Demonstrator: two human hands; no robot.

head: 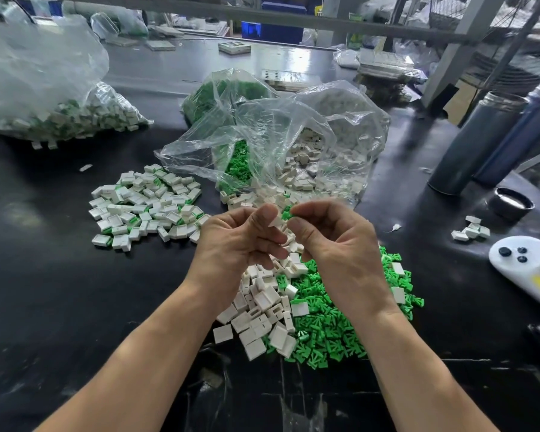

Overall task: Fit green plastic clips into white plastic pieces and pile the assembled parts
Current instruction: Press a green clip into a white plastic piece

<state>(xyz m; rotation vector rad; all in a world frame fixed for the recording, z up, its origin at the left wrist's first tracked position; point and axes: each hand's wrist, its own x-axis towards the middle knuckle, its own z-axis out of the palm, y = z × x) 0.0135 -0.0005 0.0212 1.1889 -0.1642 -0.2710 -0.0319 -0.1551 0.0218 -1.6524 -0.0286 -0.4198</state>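
Observation:
My left hand [243,241] pinches a white plastic piece [275,220] between thumb and fingers, above the black table. Right beside it, my right hand [334,241] pinches a green clip [286,212], which touches the white piece. Below my hands lies a heap of loose white pieces [262,310], and to its right a heap of loose green clips [328,328]. The pile of assembled white-and-green parts [147,204] sits to the left of my hands.
Open clear bags [281,145] of green clips and white pieces lie behind my hands. A large bag of parts [60,113] is at far left. Two dark cylinders [480,141], a black lid [512,202], a few white pieces [471,230] and a white device [524,260] are at right.

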